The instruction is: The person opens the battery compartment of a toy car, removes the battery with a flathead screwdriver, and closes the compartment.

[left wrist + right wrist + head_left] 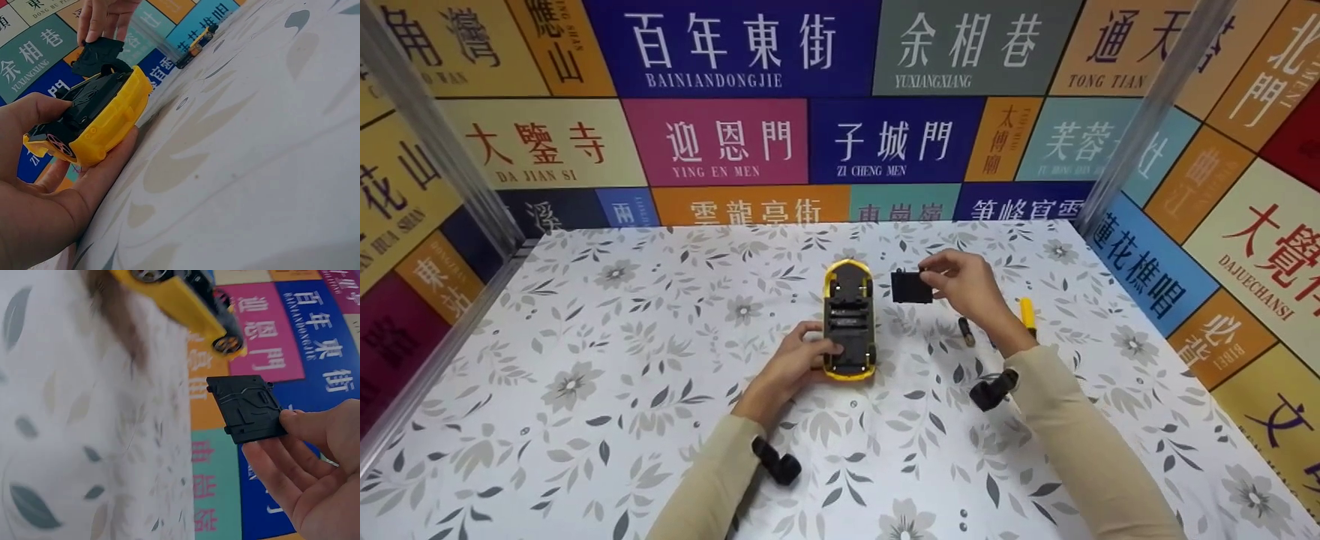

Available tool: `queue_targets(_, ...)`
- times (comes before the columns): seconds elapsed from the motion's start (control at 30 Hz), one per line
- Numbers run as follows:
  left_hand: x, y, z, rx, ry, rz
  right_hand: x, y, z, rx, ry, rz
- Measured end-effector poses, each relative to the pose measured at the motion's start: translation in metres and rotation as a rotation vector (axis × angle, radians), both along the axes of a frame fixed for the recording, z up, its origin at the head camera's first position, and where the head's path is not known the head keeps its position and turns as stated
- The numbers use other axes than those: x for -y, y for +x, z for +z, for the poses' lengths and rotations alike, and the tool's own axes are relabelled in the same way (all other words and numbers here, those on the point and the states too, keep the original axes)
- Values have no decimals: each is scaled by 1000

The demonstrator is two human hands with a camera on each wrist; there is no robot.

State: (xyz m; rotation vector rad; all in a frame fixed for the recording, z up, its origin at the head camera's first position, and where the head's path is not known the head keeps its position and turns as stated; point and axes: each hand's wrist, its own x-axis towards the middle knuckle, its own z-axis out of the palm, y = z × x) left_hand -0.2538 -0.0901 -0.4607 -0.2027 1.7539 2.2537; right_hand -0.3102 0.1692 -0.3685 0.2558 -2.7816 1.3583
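A yellow toy car [849, 322] is turned over, its black underside facing up and an open recess in the middle of it. My left hand [799, 356] grips the car near its closer end, the thumb on the underside and the fingers below the yellow body [115, 121]. To the right of the car, my right hand [967, 281] pinches a thin black cover [911, 286] by its edge. In the right wrist view the cover [247, 408] shows small tabs on its sides and moulded lines on its face. It is held apart from the car.
A small dark cylinder, which looks like a battery [966, 331], lies on the flower-patterned table [660, 420] beside the right forearm. A yellow-handled tool [1027, 315] lies beyond that forearm, partly hidden. Sign-covered panels [720, 141] stand behind the table and at its sides.
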Motion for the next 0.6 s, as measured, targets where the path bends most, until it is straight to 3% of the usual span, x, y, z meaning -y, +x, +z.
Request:
queue_targets(0.4,0,-1,-1,-11,-40,4,26,23,10,-49,-128,24)
queue_targets(0.6,1,0,-2,-8,6,-23,43,28,10,-60,-158,54)
